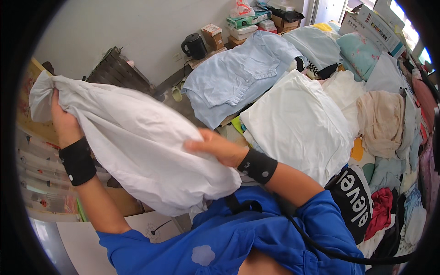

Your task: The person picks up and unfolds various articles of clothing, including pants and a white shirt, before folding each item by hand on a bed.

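A long piece of white cloth (151, 142), perhaps a garment or cover, hangs bunched in front of me. My left hand (66, 121) is closed around its gathered upper end, raised at the left, with a short tail of cloth past the fist. At the cloth's right edge, my right hand (217, 147) is closed on the fabric with one digit lying across the front. The other fingertips are partly hidden. The cloth's lower end bulges down against my blue shirt (238, 233).
Right of me, a bed-like surface carries a folded white cloth (298, 123), light blue clothes (243, 68), a beige garment (380, 121) and a black printed garment (350, 197). Behind stand a black kettle (194, 46) and boxes. A black cable (339, 256) crosses at lower right.
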A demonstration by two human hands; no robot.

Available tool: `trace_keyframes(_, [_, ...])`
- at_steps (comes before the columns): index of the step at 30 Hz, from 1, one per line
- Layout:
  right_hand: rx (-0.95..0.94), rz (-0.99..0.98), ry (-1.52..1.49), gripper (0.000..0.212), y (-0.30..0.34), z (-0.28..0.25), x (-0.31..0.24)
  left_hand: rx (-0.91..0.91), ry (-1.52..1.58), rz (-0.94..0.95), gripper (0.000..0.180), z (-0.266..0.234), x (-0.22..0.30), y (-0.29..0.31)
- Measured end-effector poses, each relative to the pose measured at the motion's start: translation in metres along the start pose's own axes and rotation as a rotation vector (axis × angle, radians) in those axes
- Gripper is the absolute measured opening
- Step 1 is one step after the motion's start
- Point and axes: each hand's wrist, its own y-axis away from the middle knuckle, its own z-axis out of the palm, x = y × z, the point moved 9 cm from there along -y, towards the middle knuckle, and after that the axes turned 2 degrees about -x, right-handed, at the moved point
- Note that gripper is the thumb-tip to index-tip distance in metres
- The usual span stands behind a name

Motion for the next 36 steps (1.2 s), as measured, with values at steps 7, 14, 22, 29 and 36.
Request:
trace_keyframes(7, [0.212, -0.425, 0.242, 0.014, 0.004, -0.035, -0.128, 0.076, -0.266, 0.251, 0.043, -0.050, 0.031, -0.001])
trace_keyframes(14, [0.554, -0.868, 1.117, 0.016, 0.011, -0.023, -0.243, 0.186, -0.601, 0.335, 0.043, -0.095, 0.107, 0.011])
trace_keyframes(22, [0.730, -0.837, 1.508, 0.023, 0.022, -0.004, -0.260, 0.291, -0.009, -0.018, 0.036, -0.138, 0.060, 0.056])
trace_keyframes(29, [0.286, -0.467, 0.596, 0.035, -0.025, -0.033, -0.184, 0.487, 0.619, -0.425, 0.036, -0.093, 0.032, 0.115])
trace_keyframes(36, [-0.061, -0.332, 1.018, 0.085, -0.061, 0.023, -0.037, 0.237, 0.811, -0.324, 0.036, -0.049, 0.088, 0.126])
